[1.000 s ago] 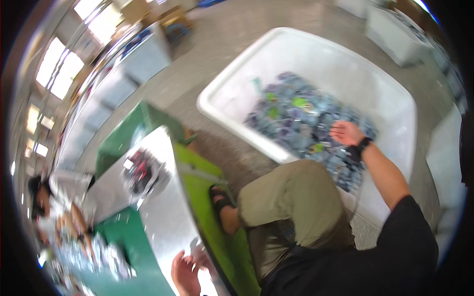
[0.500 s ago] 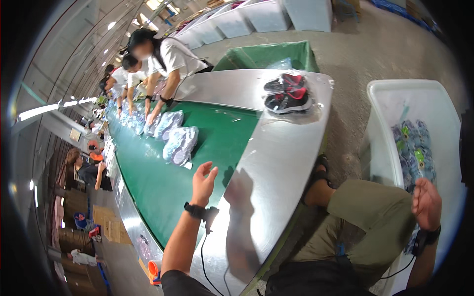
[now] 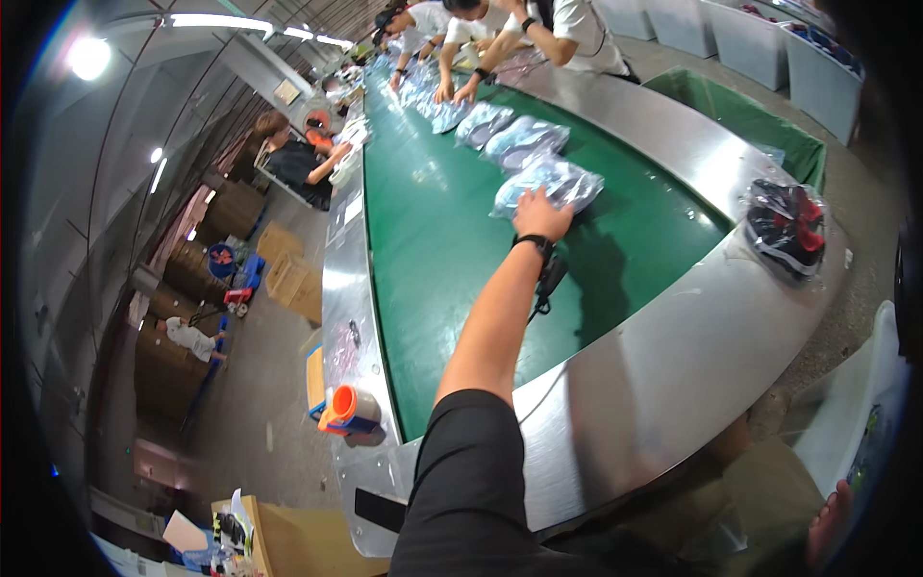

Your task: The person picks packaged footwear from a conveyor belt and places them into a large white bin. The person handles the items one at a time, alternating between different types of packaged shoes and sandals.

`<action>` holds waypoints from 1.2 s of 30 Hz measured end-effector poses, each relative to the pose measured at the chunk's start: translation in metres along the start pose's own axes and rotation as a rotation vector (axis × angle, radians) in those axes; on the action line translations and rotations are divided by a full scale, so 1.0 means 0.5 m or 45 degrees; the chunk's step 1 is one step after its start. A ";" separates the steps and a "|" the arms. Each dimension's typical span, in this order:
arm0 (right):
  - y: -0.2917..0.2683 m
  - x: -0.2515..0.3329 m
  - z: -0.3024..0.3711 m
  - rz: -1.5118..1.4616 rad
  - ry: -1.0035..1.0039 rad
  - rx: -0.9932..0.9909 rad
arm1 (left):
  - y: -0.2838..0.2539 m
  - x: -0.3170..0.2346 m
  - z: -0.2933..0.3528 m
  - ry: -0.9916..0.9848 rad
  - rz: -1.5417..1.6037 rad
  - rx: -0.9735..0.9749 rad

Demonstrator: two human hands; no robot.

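On the green conveyor belt (image 3: 433,279), my left hand (image 3: 543,213) reaches far forward to the nearest clear-bagged pair of shoes (image 3: 562,181). Its fingers bend over the near edge of the bag, which still lies on the belt; the fingertips are partly lost against the plastic. Just beyond lie another bagged pair (image 3: 524,142) and a smaller bagged one (image 3: 484,123). My right hand (image 3: 829,524) shows only in part at the lower right, dim and cut off by the dark rim, near a white bin (image 3: 846,404).
A bagged black-and-red pair of shoes (image 3: 786,229) rests on the metal edge (image 3: 673,337). An orange-topped container (image 3: 354,409) and a dark phone-like slab (image 3: 379,510) sit at the left edge. Co-workers' hands (image 3: 466,91) handle bags farther up. A green bin (image 3: 735,115) stands behind.
My left hand has gone forward over the belt onto the nearest bag. The view has swung left, and my right hand now shows only at the rim. A farther co-worker has raised an arm.
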State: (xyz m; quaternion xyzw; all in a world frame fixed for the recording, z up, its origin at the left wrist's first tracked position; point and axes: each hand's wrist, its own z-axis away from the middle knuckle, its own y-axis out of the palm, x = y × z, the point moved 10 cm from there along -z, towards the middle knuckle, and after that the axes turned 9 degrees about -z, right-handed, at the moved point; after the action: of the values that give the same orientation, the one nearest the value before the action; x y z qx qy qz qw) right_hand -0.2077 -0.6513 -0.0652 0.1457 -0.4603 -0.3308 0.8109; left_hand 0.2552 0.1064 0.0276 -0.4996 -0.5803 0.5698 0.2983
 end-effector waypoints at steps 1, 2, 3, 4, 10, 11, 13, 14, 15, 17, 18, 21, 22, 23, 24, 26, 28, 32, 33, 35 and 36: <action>0.039 0.002 0.014 -0.080 0.039 0.208 | 0.006 -0.003 -0.005 -0.017 -0.024 0.050; 0.080 0.002 0.035 -0.167 0.074 0.411 | 0.009 -0.005 -0.007 -0.024 -0.046 0.079; 0.040 0.000 0.027 -0.138 0.030 0.069 | 0.015 -0.005 -0.010 -0.044 -0.067 0.128; 0.000 -0.001 0.033 -0.104 -0.018 -0.274 | 0.017 -0.005 -0.009 -0.039 -0.086 0.141; 0.014 0.001 0.023 -0.099 -0.147 -0.367 | 0.031 -0.030 0.045 0.113 -0.173 0.072; 0.033 -0.002 0.025 -0.066 -0.139 -0.255 | 0.036 -0.037 0.062 0.161 -0.203 0.070; 0.032 0.001 0.044 -0.063 -0.213 -0.319 | 0.028 -0.062 0.105 0.372 -0.223 0.013; 0.036 -0.001 0.053 -0.069 -0.253 -0.362 | 0.022 -0.065 0.131 0.431 -0.201 0.006; 0.051 0.000 0.066 -0.043 -0.301 -0.345 | 0.015 -0.064 0.157 0.453 -0.172 0.026; 0.091 0.005 0.078 0.012 -0.381 -0.289 | -0.016 -0.057 0.210 0.433 0.116 0.071; 0.113 0.004 0.081 0.021 -0.382 -0.244 | -0.021 -0.045 0.235 0.371 0.396 0.211; 0.171 0.010 0.087 -0.023 -0.422 -0.101 | 0.000 0.009 0.350 -0.280 1.756 0.634; 0.182 0.013 0.090 -0.016 -0.433 -0.088 | -0.003 0.020 0.368 -0.403 1.953 0.643; 0.191 0.017 0.092 -0.005 -0.445 -0.073 | 0.014 0.041 0.389 -0.620 2.076 0.607; 0.201 0.022 0.095 0.007 -0.460 -0.035 | 0.037 0.061 0.412 -0.856 2.208 0.573; 0.202 0.022 0.099 -0.020 -0.433 -0.043 | 0.054 0.050 0.404 -0.670 2.145 0.738; 0.210 0.026 0.103 -0.024 -0.428 0.005 | 0.093 0.050 0.383 -0.638 2.077 0.794; 0.216 0.027 0.112 -0.069 -0.417 0.057 | 0.114 0.038 0.335 -0.596 2.028 0.769; 0.222 0.028 0.114 -0.092 -0.412 0.095 | 0.108 0.038 0.334 -0.667 2.075 0.717; 0.229 0.032 0.120 -0.082 -0.427 0.124 | 0.076 0.012 0.345 -0.689 2.212 0.692; 0.234 0.034 0.122 -0.075 -0.430 0.138 | 0.048 -0.011 0.357 -0.552 2.215 0.679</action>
State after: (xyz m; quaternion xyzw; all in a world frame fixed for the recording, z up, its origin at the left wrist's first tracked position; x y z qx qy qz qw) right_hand -0.2058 -0.5721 0.0418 0.1449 -0.6028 -0.3489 0.7028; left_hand 0.0996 0.0329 -0.0251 -0.5561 0.1047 0.7878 -0.2431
